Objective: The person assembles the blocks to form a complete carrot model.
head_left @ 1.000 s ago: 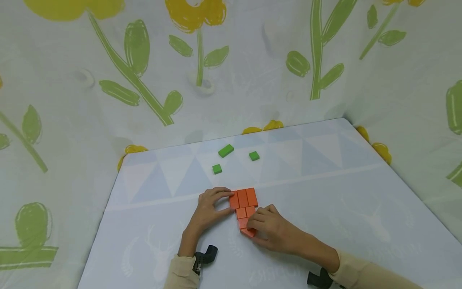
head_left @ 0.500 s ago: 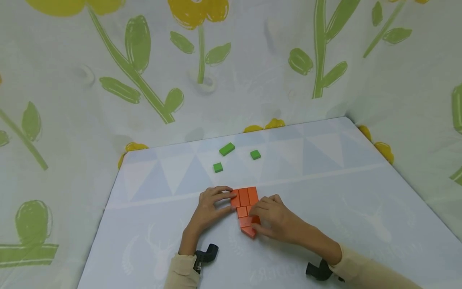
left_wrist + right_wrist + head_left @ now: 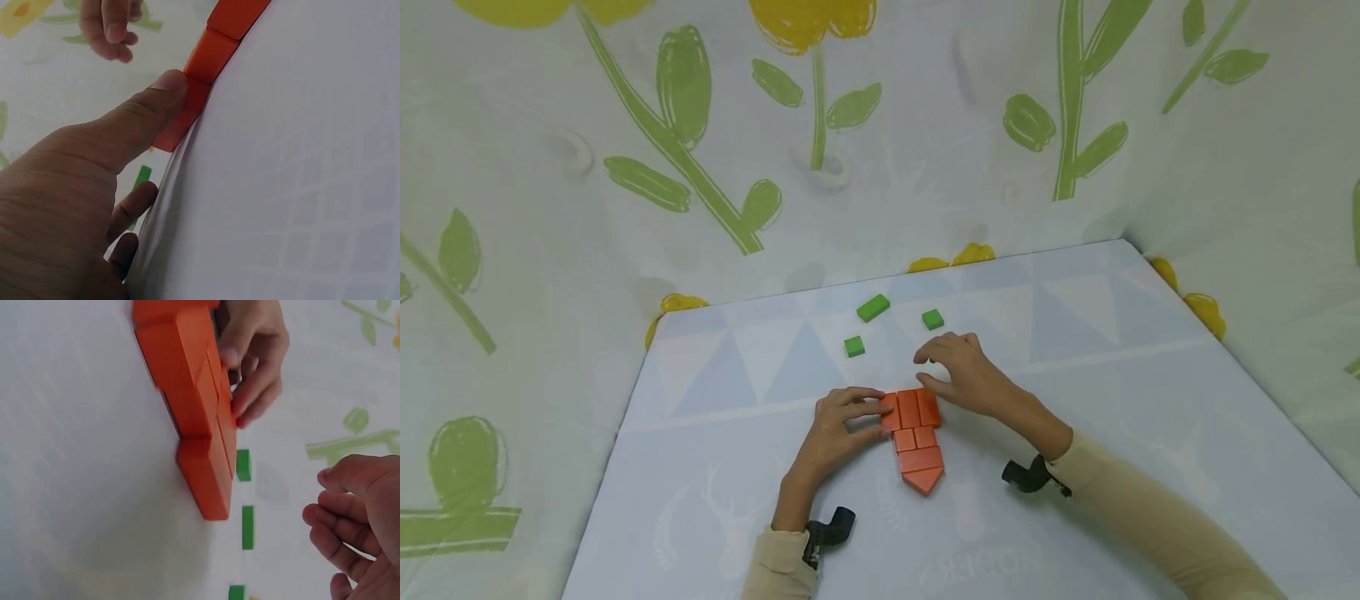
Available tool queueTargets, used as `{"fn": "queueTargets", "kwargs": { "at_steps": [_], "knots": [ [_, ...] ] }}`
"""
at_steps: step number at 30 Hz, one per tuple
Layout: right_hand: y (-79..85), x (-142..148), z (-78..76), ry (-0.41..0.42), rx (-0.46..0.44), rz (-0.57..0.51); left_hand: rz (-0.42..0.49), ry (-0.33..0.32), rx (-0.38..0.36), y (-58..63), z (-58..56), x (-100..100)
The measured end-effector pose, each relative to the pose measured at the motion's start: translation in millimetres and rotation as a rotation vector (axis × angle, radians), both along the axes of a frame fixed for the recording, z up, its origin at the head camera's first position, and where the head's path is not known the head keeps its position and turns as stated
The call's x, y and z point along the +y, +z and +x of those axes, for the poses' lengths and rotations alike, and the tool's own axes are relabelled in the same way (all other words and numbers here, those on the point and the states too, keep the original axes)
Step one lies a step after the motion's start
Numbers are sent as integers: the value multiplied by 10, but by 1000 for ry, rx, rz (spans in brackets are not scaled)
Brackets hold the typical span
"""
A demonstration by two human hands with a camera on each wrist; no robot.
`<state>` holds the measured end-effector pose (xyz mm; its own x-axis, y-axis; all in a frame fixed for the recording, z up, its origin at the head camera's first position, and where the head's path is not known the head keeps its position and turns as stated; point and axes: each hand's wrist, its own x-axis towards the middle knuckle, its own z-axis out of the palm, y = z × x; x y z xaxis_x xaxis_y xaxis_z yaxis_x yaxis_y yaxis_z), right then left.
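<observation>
Flat orange blocks lie joined on the table point(image 3: 700, 500): three upright rectangles on top, two small squares point(image 3: 905, 439) below, a wider rectangle point(image 3: 921, 459), and a triangular block point(image 3: 923, 481) pointing toward me. My left hand point(image 3: 835, 425) holds the leftmost upright orange block point(image 3: 891, 419), thumb at its lower corner, fingers at its upper edge. My right hand point(image 3: 966, 375) is in the air just beyond the upper right of the orange shape, fingers loosely bent with nothing between them. Beyond it lie a long green block point(image 3: 873, 307) and two small green blocks point(image 3: 933, 319), point(image 3: 854, 346).
A white curtain point(image 3: 895, 200) printed with flowers hangs behind the table's far edge and along the sides. Dark wrist-camera mounts point(image 3: 831, 527) sit on both wrists, close above the tabletop.
My right hand has left the lower orange blocks and moved away from me toward the green ones, uncovering the triangular tip, now squared up. My left hand stays on its block.
</observation>
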<state>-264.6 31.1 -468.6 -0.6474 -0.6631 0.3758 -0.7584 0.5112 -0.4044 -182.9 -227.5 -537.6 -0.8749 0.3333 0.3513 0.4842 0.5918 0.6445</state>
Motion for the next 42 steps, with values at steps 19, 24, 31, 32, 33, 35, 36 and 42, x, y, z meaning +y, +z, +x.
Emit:
{"fn": "queueTargets", "kwargs": {
  "at_steps": [19, 24, 31, 32, 33, 35, 36, 42],
  "knots": [
    [-12, -621, -1117, -137, -117, 270, -26, 30, -47, 9, -3, -2],
    [-83, -735, -1286, -136, -173, 303, -21, 34, -76, 19, 15, 7],
    [-231, -813, -1376, -131, -194, 375, -12, 26, -108, -31, 83, 48],
    [-238, -817, -1373, -134, -186, 390, -15, 23, -108, -37, 88, 53],
    [-238, -817, -1367, -137, -172, 404, -17, 21, -108, -40, 88, 58],
    [-212, -813, -1352, -136, -135, 412, -26, 21, -92, -38, 77, 60],
    [-185, -805, -1341, -134, -124, 401, -26, 22, -85, -33, 70, 58],
    [34, -683, -1255, -98, -72, 300, -36, 36, -66, 13, 19, 2]
  ]
}}
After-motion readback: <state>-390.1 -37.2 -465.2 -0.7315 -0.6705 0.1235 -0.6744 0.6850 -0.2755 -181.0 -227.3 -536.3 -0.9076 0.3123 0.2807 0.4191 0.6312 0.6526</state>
